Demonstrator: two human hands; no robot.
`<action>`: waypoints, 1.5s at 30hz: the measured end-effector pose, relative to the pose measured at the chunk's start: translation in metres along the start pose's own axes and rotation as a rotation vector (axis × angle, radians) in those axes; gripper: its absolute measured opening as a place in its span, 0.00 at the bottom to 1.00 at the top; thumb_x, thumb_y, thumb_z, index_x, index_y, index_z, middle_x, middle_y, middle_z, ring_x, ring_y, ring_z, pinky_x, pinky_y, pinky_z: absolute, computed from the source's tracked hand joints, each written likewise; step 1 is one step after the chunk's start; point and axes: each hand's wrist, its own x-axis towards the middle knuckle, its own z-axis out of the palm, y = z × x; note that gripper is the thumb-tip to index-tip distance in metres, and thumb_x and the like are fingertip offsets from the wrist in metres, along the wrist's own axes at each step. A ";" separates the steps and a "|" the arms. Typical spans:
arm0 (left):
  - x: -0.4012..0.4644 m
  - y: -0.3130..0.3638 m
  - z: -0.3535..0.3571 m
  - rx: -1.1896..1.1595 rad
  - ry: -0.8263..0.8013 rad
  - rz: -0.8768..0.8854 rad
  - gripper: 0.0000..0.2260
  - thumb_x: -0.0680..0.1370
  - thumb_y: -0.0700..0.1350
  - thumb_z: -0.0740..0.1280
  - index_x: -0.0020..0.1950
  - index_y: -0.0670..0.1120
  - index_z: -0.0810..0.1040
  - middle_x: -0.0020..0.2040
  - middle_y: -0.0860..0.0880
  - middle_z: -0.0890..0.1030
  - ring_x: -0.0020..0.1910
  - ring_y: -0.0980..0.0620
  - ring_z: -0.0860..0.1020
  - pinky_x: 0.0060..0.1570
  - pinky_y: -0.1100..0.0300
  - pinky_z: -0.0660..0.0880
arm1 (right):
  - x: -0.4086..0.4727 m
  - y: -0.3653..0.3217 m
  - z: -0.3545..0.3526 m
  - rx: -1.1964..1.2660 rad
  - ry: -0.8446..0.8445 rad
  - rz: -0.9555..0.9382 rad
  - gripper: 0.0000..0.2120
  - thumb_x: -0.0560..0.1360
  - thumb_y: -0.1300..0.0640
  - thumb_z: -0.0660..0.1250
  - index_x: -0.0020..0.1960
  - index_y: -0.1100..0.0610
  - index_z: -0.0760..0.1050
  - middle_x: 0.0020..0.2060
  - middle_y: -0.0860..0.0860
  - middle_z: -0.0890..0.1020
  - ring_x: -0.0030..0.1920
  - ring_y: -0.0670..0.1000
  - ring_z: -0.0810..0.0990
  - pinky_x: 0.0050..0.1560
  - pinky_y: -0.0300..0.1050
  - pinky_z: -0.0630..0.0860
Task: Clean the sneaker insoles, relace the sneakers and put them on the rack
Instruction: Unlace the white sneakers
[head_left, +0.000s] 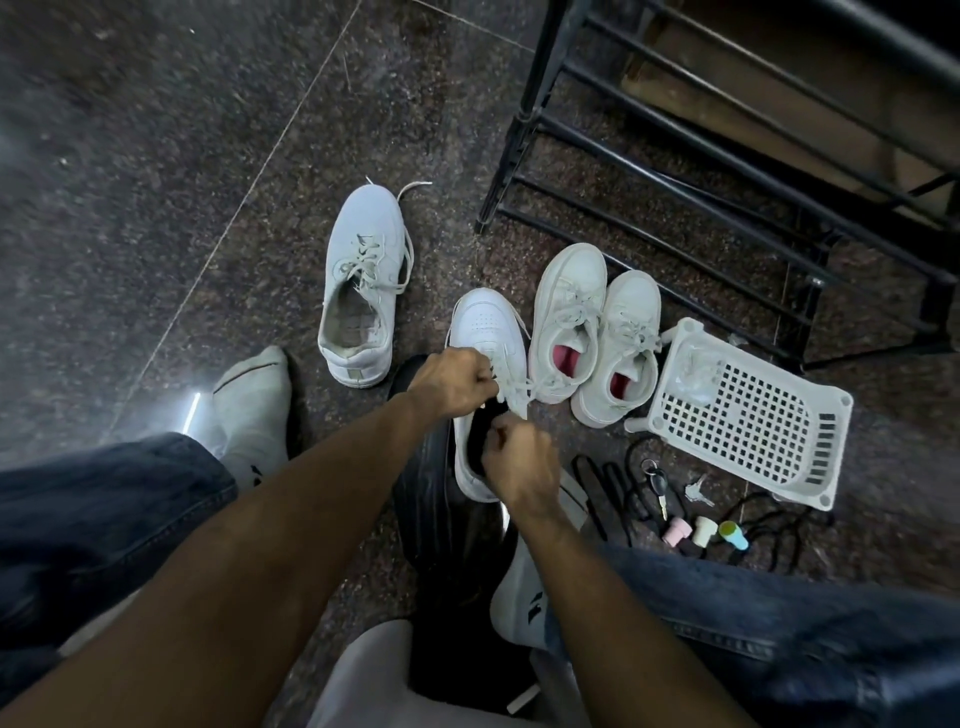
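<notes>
A white sneaker (485, 325) stands on the floor in front of me, toe pointing away. My left hand (452, 382) pinches its white lace (514, 392) above the tongue. My right hand (519, 460) is curled over the sneaker's dark opening and appears to grip the lace's other end. A second white sneaker (363, 275) with loose laces lies to the left. A laced pair with pink insoles (597, 332) stands to the right. The black metal rack (675, 156) rises at the upper right.
A white perforated plastic basket (748, 415) lies right of the pair. Keys (660, 483), black cords and small coloured bottles (706, 532) are scattered near my right knee. My socked feet and jeans frame the bottom; a black object (441, 509) lies under the sneaker.
</notes>
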 end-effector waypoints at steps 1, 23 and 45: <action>0.001 0.000 0.000 -0.004 -0.011 -0.008 0.10 0.73 0.50 0.64 0.39 0.44 0.79 0.43 0.48 0.81 0.43 0.45 0.78 0.48 0.51 0.76 | 0.000 -0.002 0.004 0.022 -0.051 0.032 0.09 0.75 0.61 0.61 0.51 0.59 0.78 0.49 0.60 0.82 0.52 0.62 0.80 0.49 0.49 0.75; -0.003 0.001 0.011 -0.197 -0.021 -0.093 0.05 0.73 0.46 0.66 0.41 0.46 0.81 0.44 0.49 0.82 0.45 0.48 0.79 0.43 0.57 0.75 | 0.059 -0.010 0.038 0.414 -0.296 0.508 0.19 0.80 0.52 0.58 0.66 0.59 0.73 0.65 0.58 0.76 0.65 0.59 0.74 0.60 0.48 0.73; -0.012 0.002 0.042 -0.476 0.110 -0.184 0.07 0.78 0.43 0.66 0.53 0.42 0.78 0.57 0.46 0.80 0.55 0.49 0.77 0.49 0.63 0.68 | 0.022 0.014 0.001 0.392 0.105 0.236 0.07 0.71 0.57 0.68 0.47 0.51 0.83 0.43 0.50 0.85 0.46 0.54 0.82 0.47 0.44 0.77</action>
